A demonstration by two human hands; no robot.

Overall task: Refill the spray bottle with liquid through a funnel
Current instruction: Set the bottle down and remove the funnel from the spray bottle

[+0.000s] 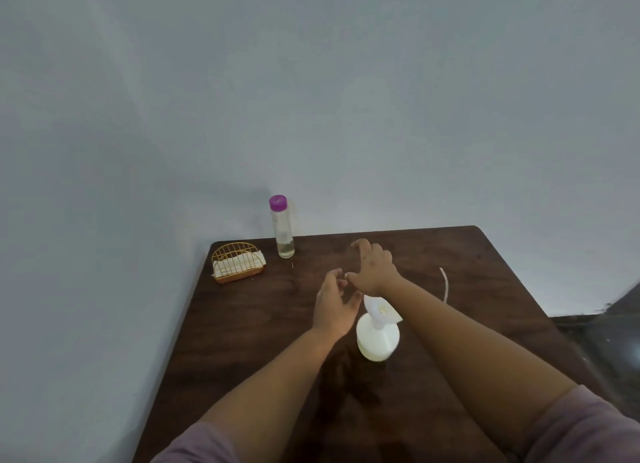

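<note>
A white spray bottle body (377, 341) stands near the middle of the dark wooden table (242, 341), with a white funnel (381, 310) seated in its neck. At the back stands a clear bottle with a purple cap (284, 232), a little clear liquid at its bottom. My left hand (334, 305) hovers just left of the funnel, fingers apart and empty. Stretched out beyond the funnel toward the back of the table, my right hand (372, 268) has its fingers spread and holds nothing I can see. My right forearm partly hides the funnel's right edge.
A gold wire holder with white napkins (237, 263) sits at the back left corner. A thin white tube (445, 284) lies on the table to the right of my right arm. A pale wall runs close behind and to the left.
</note>
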